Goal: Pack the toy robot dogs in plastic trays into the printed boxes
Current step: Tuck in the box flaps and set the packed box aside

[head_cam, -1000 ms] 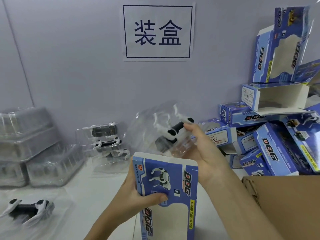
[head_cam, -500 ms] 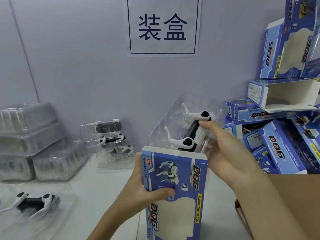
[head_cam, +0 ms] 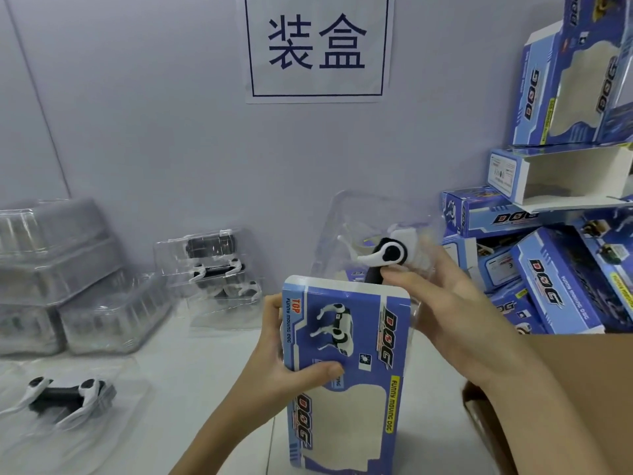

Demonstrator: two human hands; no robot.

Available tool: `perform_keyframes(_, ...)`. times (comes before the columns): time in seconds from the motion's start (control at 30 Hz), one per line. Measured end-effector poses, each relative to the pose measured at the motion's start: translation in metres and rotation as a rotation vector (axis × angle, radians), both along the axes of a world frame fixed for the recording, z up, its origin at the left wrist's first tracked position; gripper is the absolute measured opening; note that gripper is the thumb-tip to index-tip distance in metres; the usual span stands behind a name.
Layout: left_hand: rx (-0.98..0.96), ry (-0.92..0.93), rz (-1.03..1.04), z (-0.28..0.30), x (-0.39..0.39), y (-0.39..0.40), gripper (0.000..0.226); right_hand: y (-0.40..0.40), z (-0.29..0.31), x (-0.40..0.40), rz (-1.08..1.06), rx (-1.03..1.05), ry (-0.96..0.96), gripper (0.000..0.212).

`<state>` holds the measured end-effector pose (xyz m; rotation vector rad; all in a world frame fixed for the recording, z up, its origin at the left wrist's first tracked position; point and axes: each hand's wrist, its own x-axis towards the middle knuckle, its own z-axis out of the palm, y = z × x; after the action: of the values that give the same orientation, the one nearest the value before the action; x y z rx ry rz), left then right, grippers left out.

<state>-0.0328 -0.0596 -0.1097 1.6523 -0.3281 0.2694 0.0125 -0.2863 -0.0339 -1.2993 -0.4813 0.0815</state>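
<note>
A printed box [head_cam: 346, 368] stands upright at centre on the table [head_cam: 205, 371], with a toy dog in its tray [head_cam: 383, 248] partly inside its top. Stacked trays [head_cam: 68, 269] lie left, a box pile [head_cam: 548, 269] right, and a wall sign [head_cam: 317, 46] behind.

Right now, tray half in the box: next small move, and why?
Probably push down: the right hand pinches the clear plastic tray with the black-and-white toy dog, which stands partly above the open top of the blue printed box that the left hand grips upright.
</note>
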Motion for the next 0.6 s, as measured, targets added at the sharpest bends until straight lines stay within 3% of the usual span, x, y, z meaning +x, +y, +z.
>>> perform_keyframes(0.23, -0.029, -0.032, 0.016, -0.001, -0.002, -0.002, 0.056, -0.001, -0.003, 0.0, 0.15, -0.229, -0.177, 0.065)
perform_keyframes(0.33, -0.038, -0.045, 0.046, -0.002, -0.001, -0.003, 0.058, 0.001, -0.015, 0.002, 0.187, -0.161, -0.14, 0.069)
perform_keyframes(0.47, -0.071, -0.082, 0.085, -0.005, 0.0, -0.007, 0.06, 0.011, -0.044, -0.003, -0.106, -0.016, -0.255, 0.052)
perform_keyframes(0.53, -0.076, -0.103, 0.11, -0.007, 0.002, -0.012, 0.059, 0.018, -0.051, -0.008, -0.192, 0.065, -0.318, 0.059)
perform_keyframes(0.6, -0.083, -0.132, 0.135, -0.009, 0.004, -0.016, 0.057, 0.027, -0.059, -0.015, -0.251, -0.042, -0.423, 0.075)
